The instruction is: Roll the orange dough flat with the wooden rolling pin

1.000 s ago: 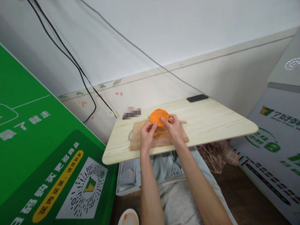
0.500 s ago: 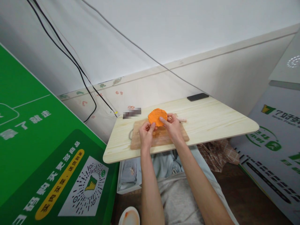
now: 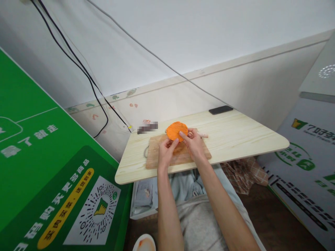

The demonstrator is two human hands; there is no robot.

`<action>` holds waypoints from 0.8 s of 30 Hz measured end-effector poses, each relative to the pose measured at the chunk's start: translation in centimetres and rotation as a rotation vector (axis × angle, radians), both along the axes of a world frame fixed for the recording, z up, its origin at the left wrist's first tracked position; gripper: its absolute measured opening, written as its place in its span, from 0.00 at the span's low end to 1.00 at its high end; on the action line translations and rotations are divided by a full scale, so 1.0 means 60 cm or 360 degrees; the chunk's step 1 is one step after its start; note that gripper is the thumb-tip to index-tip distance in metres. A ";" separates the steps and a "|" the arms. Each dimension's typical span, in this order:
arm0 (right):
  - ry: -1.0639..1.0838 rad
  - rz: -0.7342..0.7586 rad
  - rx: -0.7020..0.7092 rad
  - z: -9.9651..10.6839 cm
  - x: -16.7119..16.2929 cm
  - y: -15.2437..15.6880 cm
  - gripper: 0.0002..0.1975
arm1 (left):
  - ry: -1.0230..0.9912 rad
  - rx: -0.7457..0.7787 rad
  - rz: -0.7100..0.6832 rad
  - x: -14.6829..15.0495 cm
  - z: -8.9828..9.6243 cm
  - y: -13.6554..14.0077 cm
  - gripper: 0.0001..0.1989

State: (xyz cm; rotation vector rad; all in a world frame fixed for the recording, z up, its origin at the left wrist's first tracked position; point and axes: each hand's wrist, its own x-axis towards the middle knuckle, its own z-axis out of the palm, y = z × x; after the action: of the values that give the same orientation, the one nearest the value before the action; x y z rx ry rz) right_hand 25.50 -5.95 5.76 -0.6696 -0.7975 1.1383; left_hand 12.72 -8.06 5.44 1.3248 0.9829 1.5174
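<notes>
A flat, round orange piece of dough (image 3: pixel 176 131) with an uneven edge is held up, tilted, over a wooden cutting board (image 3: pixel 157 158). My left hand (image 3: pixel 166 150) pinches its lower edge between thumb and fingers. On the right side, my right hand (image 3: pixel 193 141) grips it, thumb pressed on the near face and fingers behind. The end of a pale stick (image 3: pixel 203 135) sticks out past my right hand; the rest is hidden. Damp orange marks show on the board under the dough.
The board rests on a light wooden table (image 3: pixel 248 136). A black phone (image 3: pixel 221 109) lies at the back, and a blurred dark item (image 3: pixel 147 128) at the back left. Below are a white box (image 3: pixel 143 212) and a stained white bowl (image 3: pixel 144 243). Green (image 3: pixel 65 157) and white panels flank the table.
The dough has shifted slightly right and turned a little in my hands. My left hand has moved slightly right along its lower edge. Both hands keep hold.
</notes>
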 end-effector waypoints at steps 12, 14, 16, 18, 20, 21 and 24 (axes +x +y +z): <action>-0.0017 -0.0034 -0.0034 0.004 -0.002 -0.002 0.25 | 0.0069 0.0078 0.0096 -0.007 -0.006 0.002 0.22; -0.0052 -0.0021 -0.0010 0.005 -0.003 -0.003 0.23 | 0.0081 0.0097 0.0088 -0.008 -0.006 0.003 0.23; -0.0079 -0.0019 0.0006 0.006 -0.004 -0.005 0.22 | 0.0058 0.0110 0.0085 -0.006 -0.006 0.004 0.23; -0.0073 -0.0015 0.0015 0.006 -0.004 -0.005 0.22 | 0.0013 0.0109 0.0081 -0.003 -0.003 0.004 0.24; -0.0056 -0.0015 0.0026 0.005 -0.004 -0.005 0.23 | -0.0024 0.0089 0.0070 -0.001 -0.001 0.003 0.25; -0.0051 -0.0022 0.0031 0.004 -0.003 -0.005 0.23 | -0.0034 0.0071 0.0060 0.000 0.001 0.003 0.25; -0.0039 -0.0039 0.0032 0.001 -0.002 -0.002 0.24 | -0.0034 -0.0009 0.0037 0.000 0.002 0.001 0.25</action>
State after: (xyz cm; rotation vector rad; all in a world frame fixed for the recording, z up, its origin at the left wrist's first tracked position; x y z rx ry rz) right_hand 25.39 -6.08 5.80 -0.6756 -0.8185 1.1006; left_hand 12.74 -7.97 5.56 1.2944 0.9918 1.5423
